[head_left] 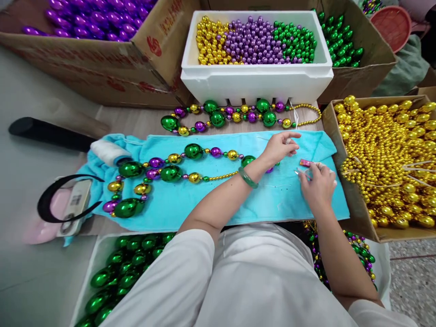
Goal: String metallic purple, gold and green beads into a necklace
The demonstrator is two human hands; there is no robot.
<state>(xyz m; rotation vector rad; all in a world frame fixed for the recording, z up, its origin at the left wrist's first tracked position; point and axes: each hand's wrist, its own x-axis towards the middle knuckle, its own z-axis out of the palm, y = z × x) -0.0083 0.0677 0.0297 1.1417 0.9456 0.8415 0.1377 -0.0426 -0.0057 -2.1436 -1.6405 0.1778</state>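
My left hand (282, 147), with a green bangle at the wrist, hovers over a turquoise towel (211, 209). Its index finger is stretched out and the thumb stands apart; I see nothing held. Under that forearm runs a bead strand (170, 173) of large green, purple and gold beads, its right end partly hidden. At the towel's right side, my right hand (318, 184) has its fingers closed round a small pointed tool (296, 172) with a metal tip, mostly covered by the fingers. A red-pink lighter (305, 162) lies against its fingertips.
Behind the towel lies another bead necklace (217, 119), below a white foam box (255, 84) of gold, purple and green beads. Cartons hold purple beads (98, 20), green beads (344, 41) and gold strands (384, 150). A thread spool (108, 152) and black headband (42, 200) are left.
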